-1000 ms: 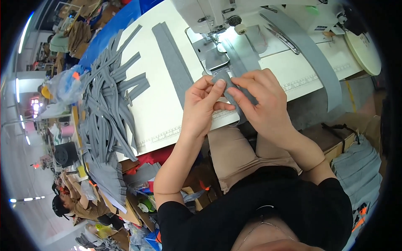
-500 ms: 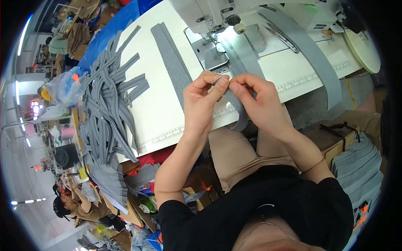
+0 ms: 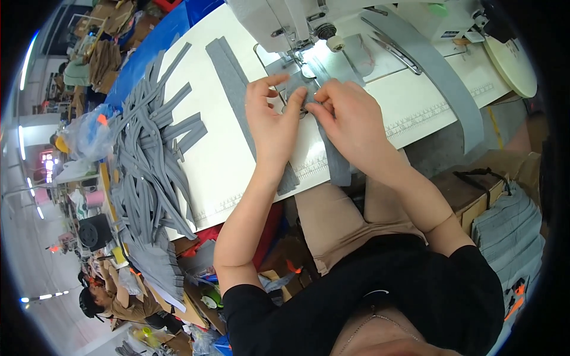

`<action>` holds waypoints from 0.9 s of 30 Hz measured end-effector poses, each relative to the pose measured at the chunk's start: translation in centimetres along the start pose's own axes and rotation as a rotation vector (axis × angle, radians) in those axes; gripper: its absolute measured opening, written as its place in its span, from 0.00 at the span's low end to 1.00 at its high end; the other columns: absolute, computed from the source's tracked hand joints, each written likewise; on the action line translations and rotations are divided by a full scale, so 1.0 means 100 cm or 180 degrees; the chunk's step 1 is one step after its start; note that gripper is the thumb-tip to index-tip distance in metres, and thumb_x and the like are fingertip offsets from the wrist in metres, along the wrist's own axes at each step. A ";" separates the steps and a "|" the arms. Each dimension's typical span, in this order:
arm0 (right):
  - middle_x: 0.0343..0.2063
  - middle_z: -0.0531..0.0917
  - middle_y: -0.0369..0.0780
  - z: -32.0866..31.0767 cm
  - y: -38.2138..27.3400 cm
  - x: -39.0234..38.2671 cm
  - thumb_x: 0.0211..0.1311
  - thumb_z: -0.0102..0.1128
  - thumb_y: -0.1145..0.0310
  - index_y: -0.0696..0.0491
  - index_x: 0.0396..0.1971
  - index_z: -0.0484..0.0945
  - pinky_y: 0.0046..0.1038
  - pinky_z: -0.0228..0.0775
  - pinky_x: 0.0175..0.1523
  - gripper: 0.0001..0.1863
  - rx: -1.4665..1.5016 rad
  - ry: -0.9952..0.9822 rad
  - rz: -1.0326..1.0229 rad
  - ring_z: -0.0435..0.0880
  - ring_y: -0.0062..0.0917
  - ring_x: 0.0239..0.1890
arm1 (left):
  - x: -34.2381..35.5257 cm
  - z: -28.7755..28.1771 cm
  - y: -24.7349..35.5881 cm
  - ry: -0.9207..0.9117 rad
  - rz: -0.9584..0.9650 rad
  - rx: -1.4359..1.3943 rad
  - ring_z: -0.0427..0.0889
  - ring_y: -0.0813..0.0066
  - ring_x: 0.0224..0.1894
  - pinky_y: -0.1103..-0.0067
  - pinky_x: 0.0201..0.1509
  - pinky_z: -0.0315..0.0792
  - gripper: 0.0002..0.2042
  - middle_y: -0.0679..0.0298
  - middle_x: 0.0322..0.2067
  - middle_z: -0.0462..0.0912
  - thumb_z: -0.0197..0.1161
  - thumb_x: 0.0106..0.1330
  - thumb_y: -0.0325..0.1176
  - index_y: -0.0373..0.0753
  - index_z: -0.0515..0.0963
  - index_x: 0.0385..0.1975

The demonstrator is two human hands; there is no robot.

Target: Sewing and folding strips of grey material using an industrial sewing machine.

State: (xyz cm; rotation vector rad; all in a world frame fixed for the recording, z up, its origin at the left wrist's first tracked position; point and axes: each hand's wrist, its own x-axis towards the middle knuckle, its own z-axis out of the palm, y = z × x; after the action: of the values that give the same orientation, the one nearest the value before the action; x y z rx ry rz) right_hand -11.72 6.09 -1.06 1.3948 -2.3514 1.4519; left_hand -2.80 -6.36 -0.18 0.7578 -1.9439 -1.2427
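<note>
Wearing black top [image 3: 368,276] with short sleeves [image 3: 244,302] | light tan trousers [image 3: 325,216], softly creased | thin chain necklace [image 3: 374,315] | bare hands [image 3: 354,127] and forearms [image 3: 244,216]

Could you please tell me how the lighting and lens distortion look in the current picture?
Head view: bright light glares beneath the sewing machine, washing out detail around the needle; head view: a tube light at far left is blown to white; head view: fisheye distortion leaves black corners and tips the co-worker sideways.
</note>
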 end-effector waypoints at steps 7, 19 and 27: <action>0.30 0.82 0.41 0.002 0.007 0.016 0.61 0.70 0.66 0.54 0.33 0.77 0.38 0.75 0.39 0.10 -0.0722 -0.0365 0.0677 0.80 0.37 0.36 | -0.006 0.000 -0.016 -0.0643 0.1272 0.1356 0.77 0.61 0.50 0.67 0.57 0.65 0.08 0.60 0.47 0.83 0.63 0.68 0.27 0.37 0.86 0.43; 0.25 0.84 0.39 0.009 0.015 0.011 0.58 0.70 0.70 0.56 0.38 0.80 0.35 0.76 0.36 0.11 0.0427 0.0110 0.0782 0.84 0.33 0.31 | -0.012 0.003 -0.019 -0.0822 0.1367 0.1591 0.75 0.60 0.56 0.64 0.63 0.61 0.15 0.60 0.53 0.79 0.62 0.68 0.26 0.35 0.82 0.54; 0.21 0.83 0.41 0.003 0.028 0.023 0.56 0.73 0.68 0.57 0.33 0.77 0.33 0.73 0.32 0.13 0.0794 -0.0019 0.1134 0.84 0.31 0.24 | -0.014 -0.003 -0.015 -0.0888 0.1185 0.1688 0.73 0.57 0.69 0.44 0.78 0.38 0.15 0.62 0.60 0.82 0.61 0.71 0.31 0.37 0.81 0.55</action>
State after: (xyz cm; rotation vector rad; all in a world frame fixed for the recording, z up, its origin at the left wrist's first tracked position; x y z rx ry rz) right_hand -14.96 4.75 -2.10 1.0543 -2.5970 1.8870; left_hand -1.60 -5.99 -1.84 0.4463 -2.5484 -0.6346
